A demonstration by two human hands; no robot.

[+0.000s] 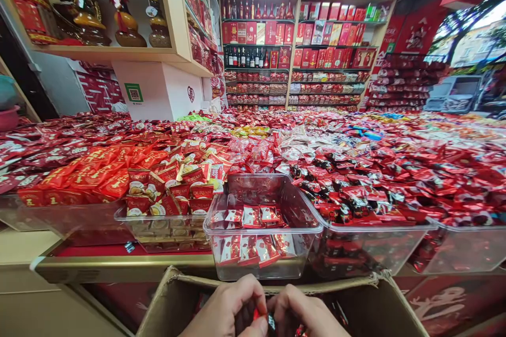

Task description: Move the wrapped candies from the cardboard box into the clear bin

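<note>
At the bottom edge of the head view, my left hand point(231, 308) and my right hand point(302, 311) meet above an opened cardboard box point(168, 295). Both hands are closed, fingertips nearly together around a small red-and-black wrapped packet point(271, 321). My fingers cover most of it, so its full shape is hidden. Inside the box, other wrapped packets show only in part beside my hands. Just beyond the box stands a clear plastic bin point(264, 269), partly filled with neatly lined-up red-and-white packets point(248, 249).
Left of that bin sits a bin of durian packets point(174, 197); right of it, a heaped bin of red-and-black packets point(356, 200). A gold-edged counter point(130, 266) carries the bins. Shelves point(256, 58) with bottles and red boxes line the back. A cabinet point(118, 52) overhangs at upper left.
</note>
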